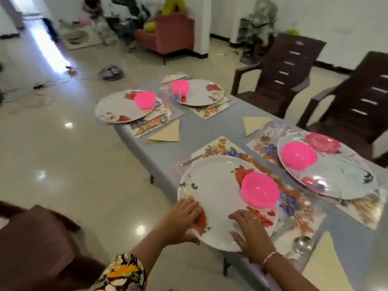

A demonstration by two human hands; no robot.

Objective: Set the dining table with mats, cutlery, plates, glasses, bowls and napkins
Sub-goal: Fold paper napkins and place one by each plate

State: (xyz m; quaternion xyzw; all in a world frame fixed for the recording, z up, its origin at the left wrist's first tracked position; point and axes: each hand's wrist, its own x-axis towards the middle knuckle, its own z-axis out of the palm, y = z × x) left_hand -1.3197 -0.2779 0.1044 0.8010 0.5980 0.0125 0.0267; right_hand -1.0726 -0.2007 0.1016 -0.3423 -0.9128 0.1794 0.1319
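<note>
Both hands down on the near plate [214, 185], at the front edge of the table [199, 127].
The left hand [185, 215] lies on the plate's left rim, fingers fairly straight and thumb along the near edge. The right hand [251, 234] is spread flat on the near rim, and neither hand curls round anything. A pink bowl [260, 192] sits on the plate's right side and a mat [298, 208] lies under the plate. There's a fork [198, 156] just beyond it, and a spoon [302, 243] and napkin [323, 267] to its right.
</note>
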